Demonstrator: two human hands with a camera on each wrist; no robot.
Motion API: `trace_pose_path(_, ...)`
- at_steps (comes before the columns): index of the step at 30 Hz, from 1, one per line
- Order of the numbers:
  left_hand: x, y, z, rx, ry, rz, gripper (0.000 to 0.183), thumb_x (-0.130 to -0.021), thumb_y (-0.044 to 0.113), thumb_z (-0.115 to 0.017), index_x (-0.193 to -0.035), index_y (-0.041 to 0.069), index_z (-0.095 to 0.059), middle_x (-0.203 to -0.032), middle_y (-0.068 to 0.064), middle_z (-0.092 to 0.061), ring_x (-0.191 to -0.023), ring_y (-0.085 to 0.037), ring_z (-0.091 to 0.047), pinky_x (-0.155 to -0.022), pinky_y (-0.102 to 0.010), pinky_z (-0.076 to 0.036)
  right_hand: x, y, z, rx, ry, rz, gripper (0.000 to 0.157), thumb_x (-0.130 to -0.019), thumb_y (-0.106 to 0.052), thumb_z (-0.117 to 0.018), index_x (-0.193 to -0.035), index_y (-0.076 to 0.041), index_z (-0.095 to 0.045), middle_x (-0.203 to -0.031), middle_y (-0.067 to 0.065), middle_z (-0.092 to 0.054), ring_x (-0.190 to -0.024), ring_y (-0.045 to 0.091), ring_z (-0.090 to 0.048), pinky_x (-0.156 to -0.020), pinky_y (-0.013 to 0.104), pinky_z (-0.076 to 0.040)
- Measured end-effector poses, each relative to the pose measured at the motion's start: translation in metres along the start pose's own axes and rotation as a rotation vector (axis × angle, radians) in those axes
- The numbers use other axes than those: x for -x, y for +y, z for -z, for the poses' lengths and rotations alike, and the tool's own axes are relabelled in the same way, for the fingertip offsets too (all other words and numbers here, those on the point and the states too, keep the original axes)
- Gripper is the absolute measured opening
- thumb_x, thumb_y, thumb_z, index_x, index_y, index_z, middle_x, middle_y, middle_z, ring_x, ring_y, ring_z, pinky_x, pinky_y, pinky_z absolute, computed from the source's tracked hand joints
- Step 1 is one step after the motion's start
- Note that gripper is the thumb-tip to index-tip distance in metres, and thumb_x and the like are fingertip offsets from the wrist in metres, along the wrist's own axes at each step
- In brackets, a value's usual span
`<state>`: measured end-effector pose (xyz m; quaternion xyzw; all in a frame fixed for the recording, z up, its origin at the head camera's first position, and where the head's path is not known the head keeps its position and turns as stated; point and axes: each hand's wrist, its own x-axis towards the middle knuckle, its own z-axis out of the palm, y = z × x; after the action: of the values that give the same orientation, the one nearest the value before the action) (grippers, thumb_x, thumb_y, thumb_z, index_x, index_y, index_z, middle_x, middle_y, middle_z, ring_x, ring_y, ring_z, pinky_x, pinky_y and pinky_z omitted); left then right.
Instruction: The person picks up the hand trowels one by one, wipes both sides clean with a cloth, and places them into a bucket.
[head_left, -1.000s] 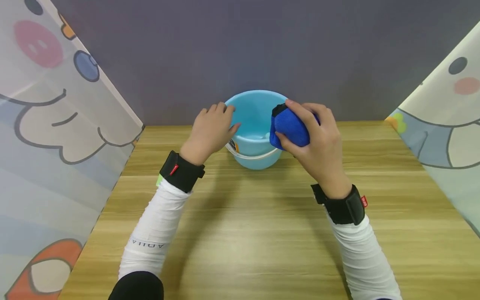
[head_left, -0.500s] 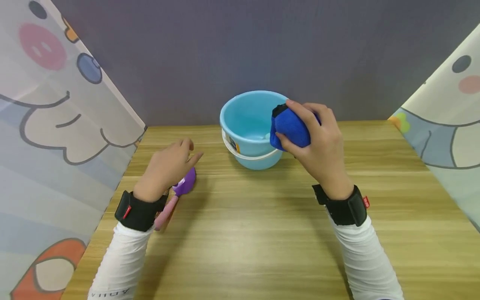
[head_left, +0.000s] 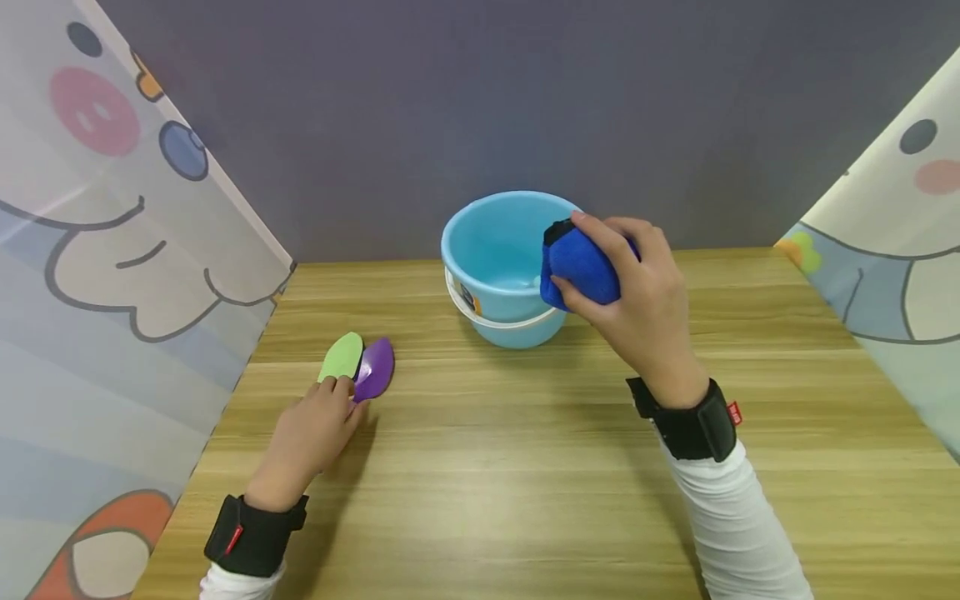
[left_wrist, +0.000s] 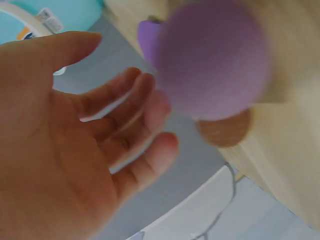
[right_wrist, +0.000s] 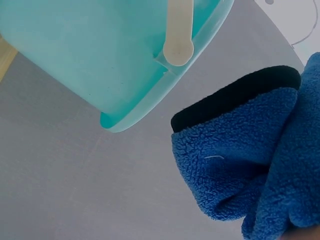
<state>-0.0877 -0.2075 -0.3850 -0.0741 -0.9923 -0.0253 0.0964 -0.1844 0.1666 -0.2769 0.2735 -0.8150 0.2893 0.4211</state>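
My right hand (head_left: pixel 648 300) grips a folded blue towel (head_left: pixel 583 265) between thumb and fingers, over the right rim of a light blue bucket (head_left: pixel 504 308). Fluffy pile and a black edge show on the towel in the right wrist view. My left hand (head_left: pixel 311 437) is low at the left, fingertips right at two utensils: one with a purple spoon-like head (head_left: pixel 379 367), the other with a flat green head (head_left: pixel 342 354). Their handles are hidden below the hand. In the left wrist view the fingers are loosely bent, beside a blurred pinkish-purple round end (left_wrist: pixel 215 60) and a brown round end (left_wrist: pixel 227 132).
The bucket's white handle (head_left: pixel 517 323) hangs down at its front. Bucket and utensils stand on a wood-grain table (head_left: pixel 480 467). A dark grey wall (head_left: pixel 480 100) rises behind, with cartoon-printed panels (head_left: pixel 97 375) at both sides.
My left hand has moved from the bucket's left rim down and left to the utensils, uncovering the green and purple heads. My right hand keeps holding the towel in nearly the same place.
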Motion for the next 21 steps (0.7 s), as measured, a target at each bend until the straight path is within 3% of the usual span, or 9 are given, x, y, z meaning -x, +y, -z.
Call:
trace_pose_path(6,0.016,0.001,-0.012,-0.085,0.098,-0.018,0.030,-0.086,0.023,-0.069,-0.078,-0.002,-0.054,-0.068,-0.013,-0.057,-0.056,-0.029,-0.056,-0.047,-0.042,-0.045,0.000,-0.003,-0.001,0.000,0.003,-0.003,0.063,-0.073,-0.030,-0.081,-0.130,-0.017,-0.059,-0.112,0.026,-0.061,-0.108,0.038,-0.057,-0.085,0.065,-0.054)
trace_pose_path(11,0.024,0.002,-0.021,-0.103,0.026,-0.004,0.033,-0.084,0.026,-0.072,-0.076,-0.001,-0.053,-0.059,-0.011,-0.056,-0.066,-0.032,-0.062,-0.049,-0.040,-0.042,0.000,-0.005,-0.003,-0.004,-0.013,0.007,0.063,-0.072,-0.031,-0.081,-0.130,-0.018,-0.060,-0.111,0.025,-0.062,-0.105,0.038,-0.057,-0.083,0.064,-0.055)
trace_pose_path(14,0.023,0.002,-0.024,-0.124,0.030,-0.030,0.034,-0.083,0.025,-0.072,-0.072,0.000,-0.051,-0.049,-0.004,-0.045,-0.057,-0.027,-0.056,-0.045,-0.036,-0.036,0.001,-0.004,-0.003,-0.008,-0.009,0.009,0.063,-0.072,-0.032,-0.081,-0.129,-0.017,-0.060,-0.111,0.025,-0.062,-0.105,0.038,-0.057,-0.083,0.064,-0.055)
trace_pose_path(17,0.018,0.000,-0.027,-0.132,0.104,-0.074,0.034,-0.082,0.021,-0.072,-0.068,0.000,-0.049,-0.048,0.001,-0.029,-0.044,-0.020,-0.042,-0.037,-0.034,-0.036,0.001,-0.003,-0.001,-0.012,0.001,0.004,0.063,-0.071,-0.031,-0.081,-0.129,-0.017,-0.060,-0.111,0.026,-0.061,-0.105,0.038,-0.056,-0.083,0.064,-0.054)
trace_pose_path(19,0.014,0.000,-0.027,-0.110,0.125,-0.081,0.032,-0.082,0.018,-0.071,-0.068,0.000,-0.048,-0.050,0.002,-0.024,-0.047,-0.021,-0.042,-0.034,-0.037,-0.040,0.001,-0.002,0.000,-0.014,0.007,0.002,0.064,-0.071,-0.031,-0.082,-0.129,-0.016,-0.060,-0.111,0.026,-0.061,-0.105,0.038,-0.056,-0.083,0.064,-0.054)
trace_pose_path(21,0.011,-0.001,-0.027,-0.058,0.094,-0.063,0.029,-0.085,0.018,-0.067,-0.070,0.001,-0.049,-0.051,0.001,-0.025,-0.057,-0.026,-0.050,-0.035,-0.043,-0.044,0.001,-0.001,0.002,-0.012,0.012,0.001,0.064,-0.071,-0.030,-0.082,-0.129,-0.016,-0.060,-0.111,0.026,-0.061,-0.105,0.038,-0.056,-0.083,0.064,-0.054)
